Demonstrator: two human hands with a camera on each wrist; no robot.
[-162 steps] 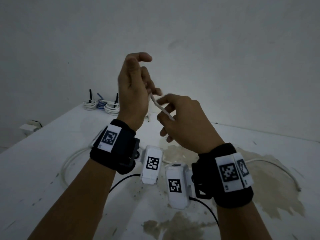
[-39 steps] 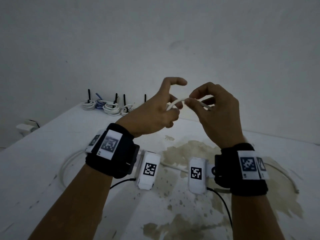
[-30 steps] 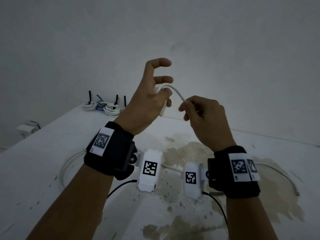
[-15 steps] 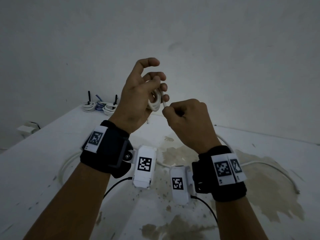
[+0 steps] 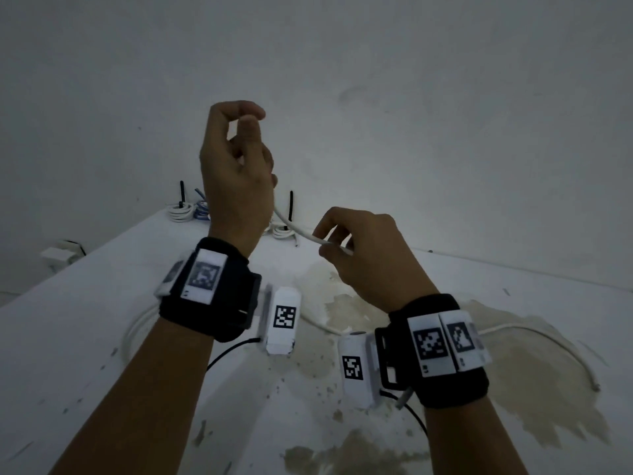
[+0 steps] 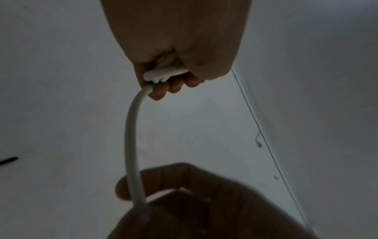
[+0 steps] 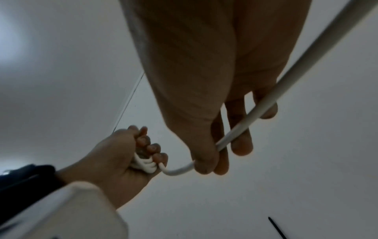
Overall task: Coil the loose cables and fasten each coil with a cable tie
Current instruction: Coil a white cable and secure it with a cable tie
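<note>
Left grip round white cable, right grip alongside

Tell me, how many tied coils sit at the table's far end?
3: a white coil far left, a blue coil beside it, a second white coil just right of the left hand. More may hide behind that hand.

The white cable running between my hands looks like smooth plastic with a faint sheen. Beneath them I see the bench, matt white and painted-looking, speckled with chips and marked by a rough brownish stain under my right hand. The bands on my wrists read as soft black cloth carrying matt white plastic tags. The wall beyond my hands is dull, slightly uneven plaster.
</note>
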